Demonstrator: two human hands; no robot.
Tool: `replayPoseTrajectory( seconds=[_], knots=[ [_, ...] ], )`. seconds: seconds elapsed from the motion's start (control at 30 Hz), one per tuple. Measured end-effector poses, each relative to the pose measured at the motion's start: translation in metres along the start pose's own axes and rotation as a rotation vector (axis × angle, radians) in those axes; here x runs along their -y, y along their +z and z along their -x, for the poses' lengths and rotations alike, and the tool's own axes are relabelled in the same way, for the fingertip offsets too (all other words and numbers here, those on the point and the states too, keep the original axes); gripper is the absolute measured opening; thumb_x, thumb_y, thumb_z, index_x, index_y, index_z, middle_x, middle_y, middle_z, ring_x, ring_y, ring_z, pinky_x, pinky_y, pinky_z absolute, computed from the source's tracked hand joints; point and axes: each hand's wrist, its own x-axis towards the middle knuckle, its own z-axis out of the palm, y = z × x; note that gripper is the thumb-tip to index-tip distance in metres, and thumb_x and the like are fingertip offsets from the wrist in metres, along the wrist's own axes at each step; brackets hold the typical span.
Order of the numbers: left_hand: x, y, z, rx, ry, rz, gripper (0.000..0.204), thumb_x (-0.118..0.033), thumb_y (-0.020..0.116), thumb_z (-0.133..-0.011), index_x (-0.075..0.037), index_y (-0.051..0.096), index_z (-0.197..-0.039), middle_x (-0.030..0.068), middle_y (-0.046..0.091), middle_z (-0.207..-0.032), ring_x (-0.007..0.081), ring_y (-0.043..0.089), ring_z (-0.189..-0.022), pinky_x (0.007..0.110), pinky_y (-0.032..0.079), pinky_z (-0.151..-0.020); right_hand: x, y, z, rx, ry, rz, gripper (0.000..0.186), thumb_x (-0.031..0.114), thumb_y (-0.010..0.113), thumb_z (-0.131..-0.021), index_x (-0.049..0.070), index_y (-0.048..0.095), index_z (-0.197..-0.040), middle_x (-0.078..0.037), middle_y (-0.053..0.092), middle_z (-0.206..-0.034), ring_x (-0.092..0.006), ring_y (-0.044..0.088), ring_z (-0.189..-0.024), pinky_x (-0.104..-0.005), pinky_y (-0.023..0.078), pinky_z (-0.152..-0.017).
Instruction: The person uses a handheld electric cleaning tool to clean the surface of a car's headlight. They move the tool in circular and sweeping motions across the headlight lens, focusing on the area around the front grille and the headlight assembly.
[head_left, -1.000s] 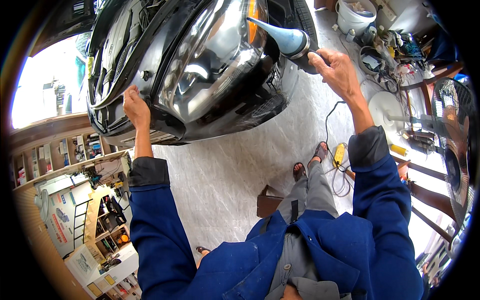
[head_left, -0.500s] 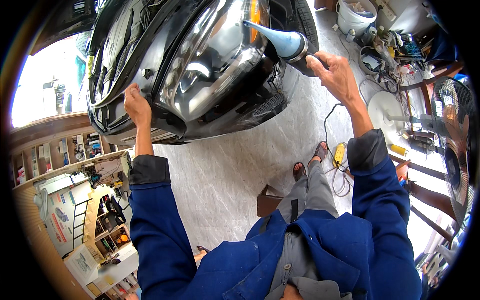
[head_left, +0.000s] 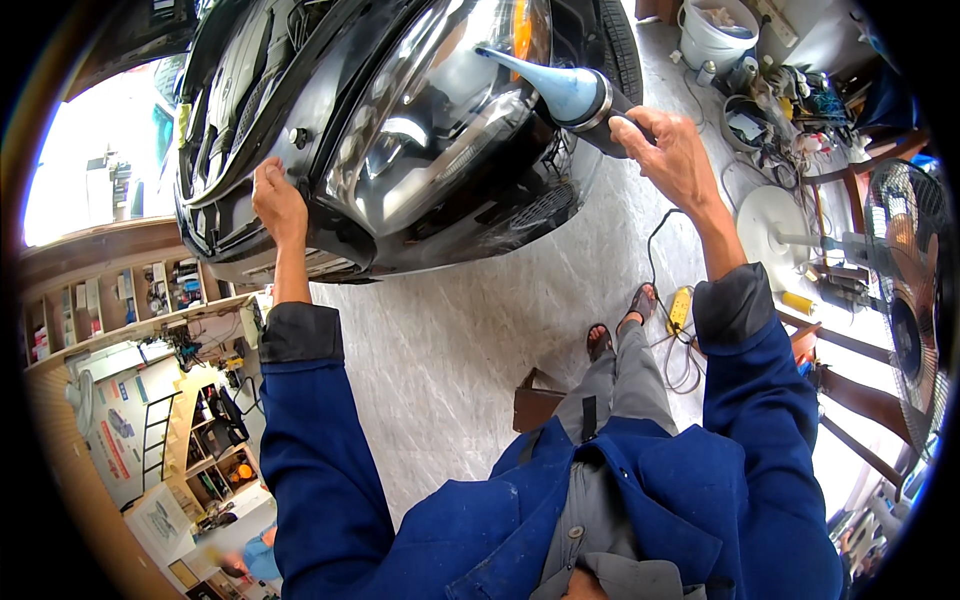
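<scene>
A car's clear headlight (head_left: pixel 430 120) is set in the black front end of the car. My right hand (head_left: pixel 668 150) is closed around the black body of a corded vapour cup (head_left: pixel 570 95) with a pale blue tapered spout. The spout is tilted, its narrow tip over the headlight's lens; whether it touches cannot be told. Left of the headlight, my left hand (head_left: pixel 280 207) is curled closed by the black front panel (head_left: pixel 325 235). Its fingertips are pinched together, and anything between them is hidden. A black cord (head_left: pixel 655 240) hangs below my right hand.
The open engine bay (head_left: pixel 230 110) lies at the far left. A yellow power strip (head_left: pixel 680 310) and looped cord lie on the floor by my feet. At right stand a fan (head_left: pixel 905 290) and a white bucket (head_left: pixel 715 35). Shelves (head_left: pixel 120 305) run along the left.
The spout's tip has shifted slightly left across the lens. My left hand has turned a little, staying by the panel. A blue-clothed person has come into view at the lower left.
</scene>
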Motion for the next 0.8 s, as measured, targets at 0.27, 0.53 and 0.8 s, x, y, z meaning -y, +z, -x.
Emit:
replayPoseTrajectory(
  seconds=[0.27,0.53,0.8],
  knots=[
    [-0.003,0.0,0.001,-0.008,0.004,0.01,0.037,-0.019,0.041,-0.106,0.003,0.069,-0.117,0.0198,0.074,-0.115,0.0323,0.073,-0.107,0.041,0.054,-0.094,0.009,0.003,0.011,0.016,0.018,0.002,0.033,0.034,0.068,-0.1,0.003,0.078,-0.097,-0.009,0.066,-0.067,-0.0162,0.06,-0.056,-0.0315,0.047,-0.055],
    [-0.001,0.001,0.0,-0.014,0.015,-0.009,0.037,-0.02,0.041,-0.106,0.002,0.07,-0.117,0.0191,0.075,-0.113,0.0318,0.073,-0.107,0.041,0.054,-0.094,0.017,0.01,0.018,0.026,0.004,0.017,0.03,0.032,0.069,-0.1,0.004,0.079,-0.101,-0.009,0.065,-0.066,-0.0174,0.06,-0.057,-0.0317,0.048,-0.056],
    [-0.003,0.001,0.001,-0.021,0.02,-0.001,0.037,-0.02,0.042,-0.106,0.002,0.07,-0.115,0.0192,0.075,-0.112,0.0318,0.073,-0.106,0.041,0.054,-0.094,0.029,0.013,0.025,0.073,0.047,-0.02,0.037,0.035,0.066,-0.101,0.001,0.076,-0.094,-0.008,0.066,-0.07,-0.0155,0.058,-0.06,-0.0321,0.044,-0.056]
  ],
)
